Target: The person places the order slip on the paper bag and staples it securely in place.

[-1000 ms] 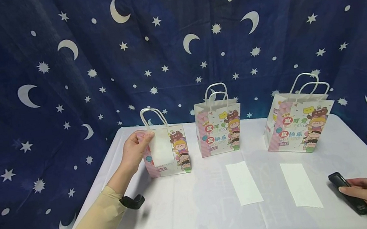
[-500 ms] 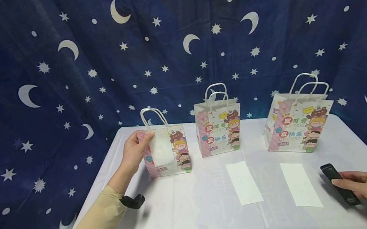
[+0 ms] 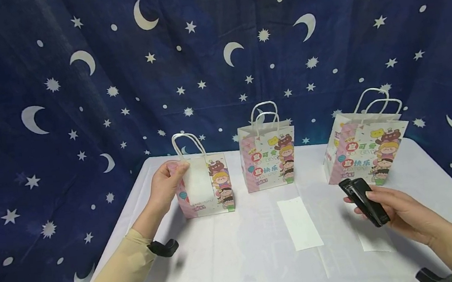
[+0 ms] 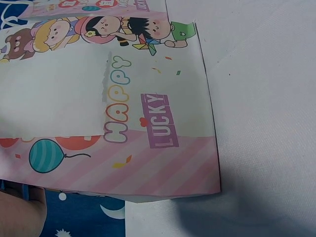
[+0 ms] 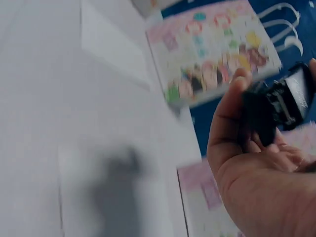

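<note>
My left hand (image 3: 164,188) pinches a blank white paper strip (image 3: 198,182) against the front of the left paper gift bag (image 3: 223,186), thumb in front near the top edge. The bag stands upright with its twin handles up and its mouth pressed flat. In the left wrist view, the strip (image 4: 54,96) covers part of the cartoon print beside "HAPPY". Above the table at the right, my right hand (image 3: 407,215) grips a black stapler (image 3: 367,203). The right wrist view catches the stapler (image 5: 260,116) between thumb and fingers, blurred.
Two matching gift bags stand open at the back, one in the middle (image 3: 269,161) and one at the right (image 3: 365,153). Before them lie two white paper strips, the middle one (image 3: 300,224) in full view, the right one (image 3: 374,241) partly behind the stapler.
My right hand has carried the stapler up and left from beside the right strip to over it, and turned it. The left hand keeps its hold on bag and strip.
</note>
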A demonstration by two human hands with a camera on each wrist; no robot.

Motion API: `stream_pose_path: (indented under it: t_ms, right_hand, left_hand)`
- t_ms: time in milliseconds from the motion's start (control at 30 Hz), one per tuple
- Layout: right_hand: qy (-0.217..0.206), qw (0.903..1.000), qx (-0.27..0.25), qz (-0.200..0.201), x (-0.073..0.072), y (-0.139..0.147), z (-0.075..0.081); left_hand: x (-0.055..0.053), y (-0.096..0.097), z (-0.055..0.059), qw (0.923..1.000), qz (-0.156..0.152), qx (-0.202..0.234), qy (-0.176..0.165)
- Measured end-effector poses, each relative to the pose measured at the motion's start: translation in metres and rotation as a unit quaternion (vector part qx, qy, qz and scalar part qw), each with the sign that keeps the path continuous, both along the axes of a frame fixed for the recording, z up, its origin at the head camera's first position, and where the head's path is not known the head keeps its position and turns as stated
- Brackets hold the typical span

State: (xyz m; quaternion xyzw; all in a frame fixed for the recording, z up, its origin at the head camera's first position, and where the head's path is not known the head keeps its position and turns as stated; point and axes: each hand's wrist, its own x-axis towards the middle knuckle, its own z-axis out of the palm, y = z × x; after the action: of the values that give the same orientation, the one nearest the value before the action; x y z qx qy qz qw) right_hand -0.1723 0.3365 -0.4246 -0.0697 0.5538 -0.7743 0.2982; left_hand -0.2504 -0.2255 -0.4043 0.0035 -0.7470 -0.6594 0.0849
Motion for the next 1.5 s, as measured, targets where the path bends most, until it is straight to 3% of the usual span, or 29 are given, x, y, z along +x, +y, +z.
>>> stream_pose_path:
  t_ms: [100, 200, 400, 533, 700, 900, 1067, 1333, 1500]
  right_hand:
    - [-0.005, 0.9963, -0.07, 0.05, -0.006, -0.022, 0.007]
    - [0.001, 0.9914, -0.104, 0.079, -0.011, -0.042, 0.014]
    - [0.015, 0.9829, -0.15, 0.105, -0.024, -0.077, 0.024]
    - [0.028, 0.9802, -0.154, 0.121, -0.035, -0.1, 0.031]
    - [0.061, 0.9833, -0.116, 0.126, -0.046, -0.129, 0.048]
    - [0.107, 0.9889, -0.013, 0.102, -0.057, -0.167, 0.073]
    - [0.139, 0.9857, 0.056, 0.078, -0.066, -0.199, 0.098]
    - [0.231, 0.9583, 0.164, 0.036, -0.081, -0.248, 0.135]
    - [0.265, 0.9448, 0.192, -0.009, -0.091, -0.27, 0.155]
  left_hand:
    - [0.0, -0.001, 0.0, 1.0, 0.004, 0.002, 0.001]
    - [0.001, -0.001, 0.001, 1.0, 0.009, 0.003, 0.002]
    - [0.001, -0.002, 0.001, 0.9999, 0.014, 0.0, -0.004]
    - [0.002, -0.002, 0.003, 0.9998, 0.017, -0.007, -0.01]
    - [0.002, -0.001, 0.004, 0.9998, 0.017, 0.0, -0.009]
    - [0.0, 0.0, 0.002, 0.9999, 0.011, 0.007, -0.007]
    - [-0.002, 0.0, -0.001, 0.9999, 0.005, 0.013, 0.005]
    - [-0.001, 0.0, -0.001, 1.0, 0.003, 0.007, 0.001]
    - [0.0, -0.001, 0.0, 0.9999, 0.004, 0.01, 0.002]
